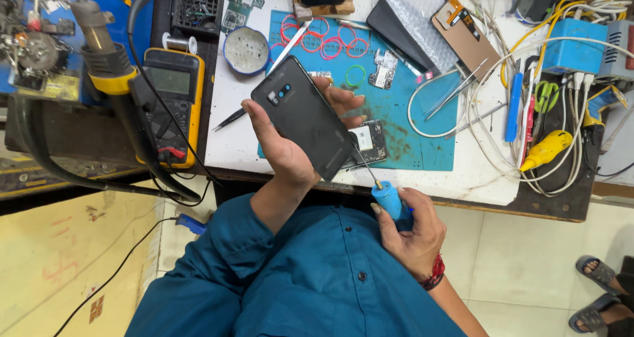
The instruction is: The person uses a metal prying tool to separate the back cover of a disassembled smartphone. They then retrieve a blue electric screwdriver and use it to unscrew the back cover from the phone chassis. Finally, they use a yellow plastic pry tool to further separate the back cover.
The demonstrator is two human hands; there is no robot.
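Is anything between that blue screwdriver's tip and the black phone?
Nothing visible. The right hand holds the blue screwdriver, its thin shaft running straight up to the black phone in the left hand.

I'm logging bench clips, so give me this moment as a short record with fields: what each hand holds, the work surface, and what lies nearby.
left hand: holds a dark phone, back side up
right hand: grips a blue-handled screwdriver, tip at the phone's lower edge
surface: teal mat on a white bench
nearby: yellow multimeter, tweezers, coloured rubber bands, round dish
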